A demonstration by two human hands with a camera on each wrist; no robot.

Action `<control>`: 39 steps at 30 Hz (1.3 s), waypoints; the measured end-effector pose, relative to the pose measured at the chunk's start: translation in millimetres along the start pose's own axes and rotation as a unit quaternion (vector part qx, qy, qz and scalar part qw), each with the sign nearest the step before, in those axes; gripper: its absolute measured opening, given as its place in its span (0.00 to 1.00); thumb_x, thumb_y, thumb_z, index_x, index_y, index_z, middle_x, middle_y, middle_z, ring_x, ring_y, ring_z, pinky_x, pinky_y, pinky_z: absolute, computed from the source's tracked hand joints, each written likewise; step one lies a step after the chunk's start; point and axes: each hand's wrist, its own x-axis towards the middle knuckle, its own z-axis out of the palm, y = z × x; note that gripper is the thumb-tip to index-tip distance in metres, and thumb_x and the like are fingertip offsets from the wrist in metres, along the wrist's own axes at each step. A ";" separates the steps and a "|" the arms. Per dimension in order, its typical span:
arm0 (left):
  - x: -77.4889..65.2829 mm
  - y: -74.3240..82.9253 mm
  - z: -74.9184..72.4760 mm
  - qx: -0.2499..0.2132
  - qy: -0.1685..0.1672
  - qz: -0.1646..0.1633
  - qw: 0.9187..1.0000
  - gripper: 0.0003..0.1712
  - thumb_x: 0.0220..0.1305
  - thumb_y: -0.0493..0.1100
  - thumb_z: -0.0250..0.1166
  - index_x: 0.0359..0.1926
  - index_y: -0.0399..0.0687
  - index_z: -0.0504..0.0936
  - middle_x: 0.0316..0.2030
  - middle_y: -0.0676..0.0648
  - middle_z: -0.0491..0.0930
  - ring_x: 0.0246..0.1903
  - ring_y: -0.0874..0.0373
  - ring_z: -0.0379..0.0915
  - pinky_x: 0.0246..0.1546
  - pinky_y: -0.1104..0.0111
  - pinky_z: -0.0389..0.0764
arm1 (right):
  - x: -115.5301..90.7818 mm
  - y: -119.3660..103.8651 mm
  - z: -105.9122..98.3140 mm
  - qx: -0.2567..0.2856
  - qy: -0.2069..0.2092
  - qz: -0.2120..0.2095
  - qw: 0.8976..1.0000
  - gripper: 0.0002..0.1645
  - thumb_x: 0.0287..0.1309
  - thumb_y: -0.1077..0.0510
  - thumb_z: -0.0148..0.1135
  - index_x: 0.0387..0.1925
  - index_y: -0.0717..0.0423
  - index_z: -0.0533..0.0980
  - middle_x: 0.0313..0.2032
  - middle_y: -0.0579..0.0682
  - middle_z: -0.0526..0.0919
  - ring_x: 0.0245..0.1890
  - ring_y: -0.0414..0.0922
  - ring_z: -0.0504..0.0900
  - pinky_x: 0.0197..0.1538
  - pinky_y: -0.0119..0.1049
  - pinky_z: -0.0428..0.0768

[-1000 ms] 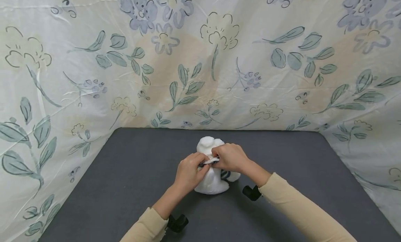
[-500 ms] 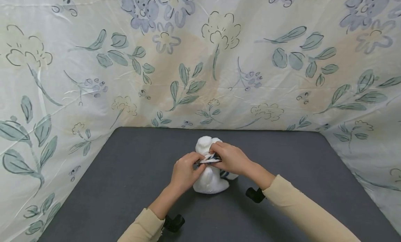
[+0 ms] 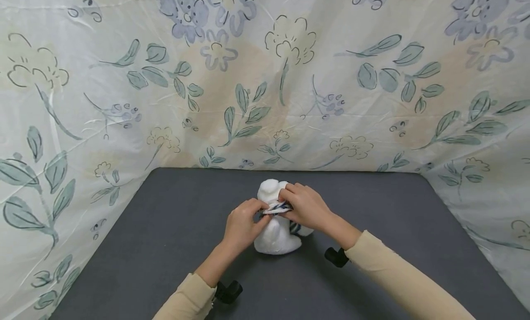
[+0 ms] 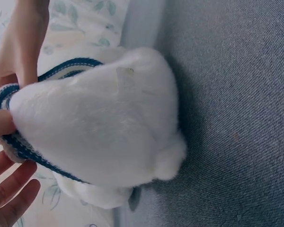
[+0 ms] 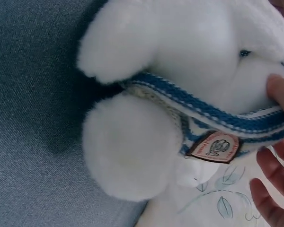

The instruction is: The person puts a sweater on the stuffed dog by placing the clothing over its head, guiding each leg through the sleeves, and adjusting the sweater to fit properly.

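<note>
A white plush toy (image 3: pixel 278 239) sits upright on the dark table. Round its neck goes a blue-and-white knitted scarf (image 3: pixel 276 208), whose blue stripes (image 5: pixel 194 101) run along the plush body in the right wrist view. My left hand (image 3: pixel 244 224) pinches the scarf between thumb and fingers at the neck, its other fingers spread in the left wrist view. Opposite, my right hand (image 3: pixel 307 207) pinches the scarf on the other side, close below the toy's head (image 3: pixel 269 190). A small printed label (image 5: pixel 215 146) is sewn to the scarf. The fingertips partly hide the neck.
The grey table (image 3: pixel 182 219) extends on all sides of the toy. Behind and beside it hangs a floral cloth (image 3: pixel 240 104). Black wrist cameras (image 3: pixel 336 257) sit under both sleeves. A round white fluffy part (image 5: pixel 128 146) of the toy bulges beside the scarf.
The toy has shifted slightly left together with both hands. Between the fingers, more of the striped scarf shows now. Both hands keep hold of it.
</note>
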 end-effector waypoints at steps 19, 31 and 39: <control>-1.4 -5.4 1.6 0.014 -0.011 -0.007 1.000 0.08 0.49 0.46 0.72 0.34 0.58 0.84 0.29 0.57 0.77 0.21 0.67 0.63 0.19 0.76 0.64 | -1.4 -1.6 14.9 -0.050 0.092 -0.025 0.994 0.11 0.41 0.57 0.72 0.23 0.49 0.75 0.25 0.43 0.71 0.22 0.40 0.64 0.26 0.31 0.61; -3.4 -6.4 1.1 0.019 -0.014 -0.025 0.999 0.07 0.51 0.47 0.70 0.33 0.58 0.86 0.28 0.57 0.79 0.23 0.66 0.67 0.20 0.75 0.66 | -4.0 0.4 16.8 0.027 0.040 -0.024 0.999 0.15 0.44 0.54 0.72 0.30 0.50 0.72 0.31 0.45 0.69 0.25 0.39 0.63 0.28 0.32 0.62; -2.8 -5.4 2.0 0.013 -0.012 -0.020 1.000 0.07 0.51 0.46 0.70 0.34 0.57 0.85 0.28 0.53 0.79 0.21 0.66 0.65 0.19 0.75 0.64 | -4.6 -1.8 20.3 -0.021 0.048 0.004 0.999 0.20 0.42 0.51 0.73 0.27 0.49 0.68 0.29 0.44 0.68 0.27 0.41 0.65 0.31 0.36 0.65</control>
